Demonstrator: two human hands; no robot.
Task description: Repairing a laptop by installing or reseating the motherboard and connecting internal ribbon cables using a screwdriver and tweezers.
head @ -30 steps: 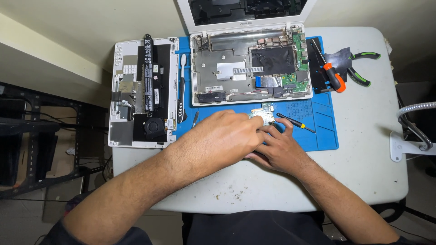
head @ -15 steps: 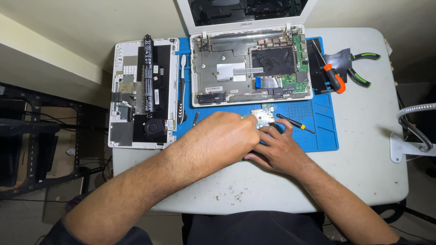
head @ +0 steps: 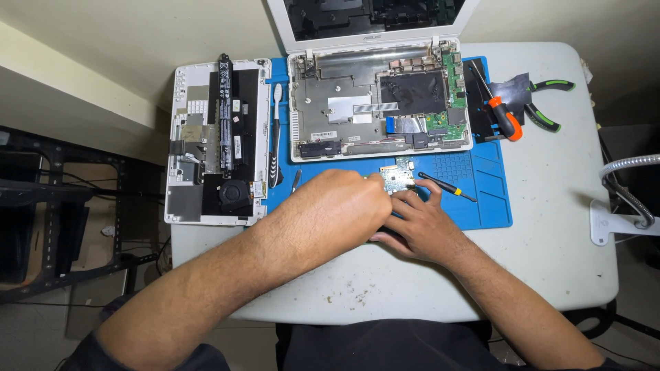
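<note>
Because the small circuit board (head: 397, 178) is thin, light and fragile, grip its edges; left hand (head: 337, 213) and right hand (head: 421, 223) fingers apparently pinch it.

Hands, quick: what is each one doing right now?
Left hand: curled over the small circuit board on the blue mat; grip hidden.
Right hand: fingers on the same board; grip unclear.
</note>
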